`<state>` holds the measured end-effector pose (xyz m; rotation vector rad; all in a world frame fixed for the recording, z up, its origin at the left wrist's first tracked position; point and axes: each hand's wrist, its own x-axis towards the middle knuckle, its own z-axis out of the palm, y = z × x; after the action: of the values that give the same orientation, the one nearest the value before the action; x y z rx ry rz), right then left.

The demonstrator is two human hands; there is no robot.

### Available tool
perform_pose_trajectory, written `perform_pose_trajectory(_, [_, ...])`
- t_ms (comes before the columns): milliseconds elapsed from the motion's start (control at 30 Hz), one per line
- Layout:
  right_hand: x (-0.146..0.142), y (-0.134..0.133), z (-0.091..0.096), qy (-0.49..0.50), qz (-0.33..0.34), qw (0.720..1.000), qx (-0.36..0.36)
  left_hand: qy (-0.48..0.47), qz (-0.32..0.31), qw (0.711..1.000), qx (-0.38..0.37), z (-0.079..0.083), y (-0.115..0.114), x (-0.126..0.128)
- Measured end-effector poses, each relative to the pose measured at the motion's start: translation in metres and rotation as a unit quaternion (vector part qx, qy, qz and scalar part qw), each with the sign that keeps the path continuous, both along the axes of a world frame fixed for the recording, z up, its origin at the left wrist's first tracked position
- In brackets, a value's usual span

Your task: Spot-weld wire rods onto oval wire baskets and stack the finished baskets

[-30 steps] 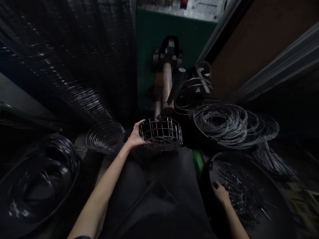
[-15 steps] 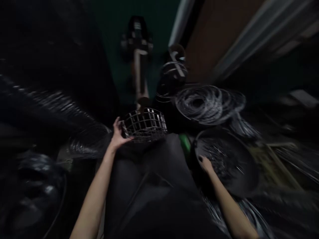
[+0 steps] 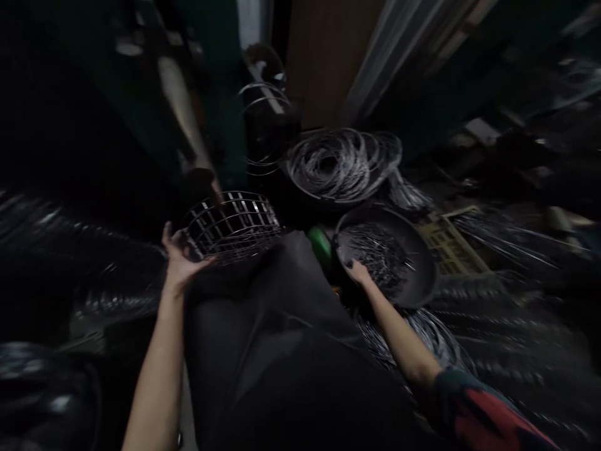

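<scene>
My left hand grips the left rim of a round wire basket, which rests at the end of my dark-clad knee. A brown metal arm of a machine ends just above the basket. My right hand reaches into a dark round pan filled with several short wire pieces. Its fingers are bent down among the wires, and what they hold, if anything, is hidden.
A coil of wire rings lies behind the pan, with more wire hoops further back. A green object sits between my knee and the pan. Wire mesh rolls lie at left, a yellowish crate at right.
My view has swung to the right, so everything has shifted left in the picture. My left hand stays on the basket; my right hand stays in the pan of wires.
</scene>
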<state>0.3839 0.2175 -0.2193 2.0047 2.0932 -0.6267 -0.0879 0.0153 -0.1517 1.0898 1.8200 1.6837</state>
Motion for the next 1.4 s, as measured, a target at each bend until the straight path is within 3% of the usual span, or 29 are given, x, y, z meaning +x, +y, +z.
perform_pose_trajectory(167, [0.0, 0.006, -0.001, -0.001, 0.032, 0.998, -0.06, -0.014, 0.008, 1.0, 0.009, -0.006, -0.003, 0.004])
perform_pose_trajectory(300, [0.0, 0.005, -0.001, 0.016, 0.031, 0.999, -0.024, 0.009, -0.009, 1.0, 0.014, 0.002, -0.016, 0.007])
perform_pose_trajectory(433, [0.013, 0.013, 0.007, 0.015, -0.003, 1.0, 0.028, 0.103, -0.059, 0.993, -0.014, 0.021, -0.031, 0.025])
perform_pose_trajectory(567, [0.02, 0.018, 0.038, 0.043, -0.04, 0.994, 0.093, 0.223, -0.09, 0.964, -0.116, 0.034, -0.023, 0.055])
perform_pose_trajectory(633, [0.005, 0.009, 0.061, 0.159, -0.07, 0.971, 0.163, 0.245, -0.123, 0.948, -0.162, 0.034, -0.015, 0.063])
perform_pose_trajectory(700, [-0.022, -0.012, 0.078, 0.298, -0.072, 0.928, 0.211, 0.248, -0.171, 0.936, -0.182, 0.031, -0.01, 0.065])
perform_pose_trajectory(767, [-0.053, -0.042, 0.084, 0.381, -0.025, 0.906, 0.18, 0.253, -0.213, 0.925, -0.188, 0.025, -0.01, 0.063])
perform_pose_trajectory(867, [-0.091, -0.079, 0.072, 0.397, 0.039, 0.915, 0.054, 0.268, -0.237, 0.914, -0.192, 0.016, -0.016, 0.061])
perform_pose_trajectory(967, [-0.109, -0.092, 0.065, 0.396, 0.033, 0.918, -0.014, 0.289, -0.255, 0.903, -0.193, 0.007, -0.021, 0.063])
perform_pose_trajectory(1033, [-0.116, -0.091, 0.077, 0.425, 0.049, 0.902, -0.053, 0.308, -0.262, 0.893, -0.196, -0.001, -0.024, 0.066])
perform_pose_trajectory(1100, [-0.127, -0.091, 0.099, 0.441, 0.1, 0.882, -0.136, 0.327, -0.256, 0.889, -0.196, -0.008, -0.027, 0.069])
perform_pose_trajectory(1167, [-0.143, -0.094, 0.121, 0.415, 0.162, 0.861, -0.246, 0.341, -0.235, 0.891, -0.184, -0.015, -0.03, 0.072])
perform_pose_trajectory(1233, [-0.165, -0.1, 0.133, 0.378, 0.211, 0.851, -0.297, 0.343, -0.207, 0.902, -0.16, -0.02, -0.032, 0.074])
perform_pose_trajectory(1300, [-0.186, -0.107, 0.133, 0.357, 0.261, 0.865, -0.236, 0.331, -0.185, 0.915, -0.136, -0.02, -0.031, 0.074])
perform_pose_trajectory(1400, [-0.209, -0.112, 0.126, 0.292, 0.384, 0.875, -0.038, 0.309, -0.174, 0.929, -0.11, -0.011, -0.026, 0.072])
